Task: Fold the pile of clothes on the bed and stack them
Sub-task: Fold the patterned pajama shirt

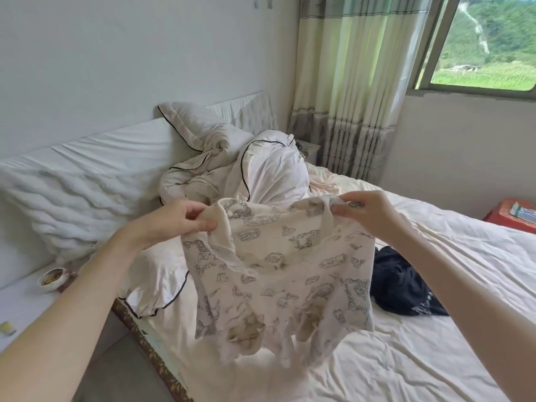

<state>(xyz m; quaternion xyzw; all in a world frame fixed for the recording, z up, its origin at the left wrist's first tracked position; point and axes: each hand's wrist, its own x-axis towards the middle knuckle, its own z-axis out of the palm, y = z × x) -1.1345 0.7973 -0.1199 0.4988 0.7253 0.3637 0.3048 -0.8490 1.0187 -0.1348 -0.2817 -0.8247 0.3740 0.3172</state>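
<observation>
A cream shirt with grey printed drawings [284, 274] hangs in the air above the bed [435, 300], spread between both hands. My left hand [177, 219] pinches its upper left corner. My right hand [365, 210] pinches its upper right corner. The shirt's lower edge hangs loose, with brownish stains near the hem. A dark navy garment [403, 285] lies crumpled on the sheet, just right of the hanging shirt and partly hidden behind it.
A bunched white duvet with black piping [232, 169] and pillows fill the head of the bed. A small bowl [52, 278] sits on the white ledge at left. A red stool [510, 214] stands beyond the bed's right side. Curtains [348, 82] and a window lie behind.
</observation>
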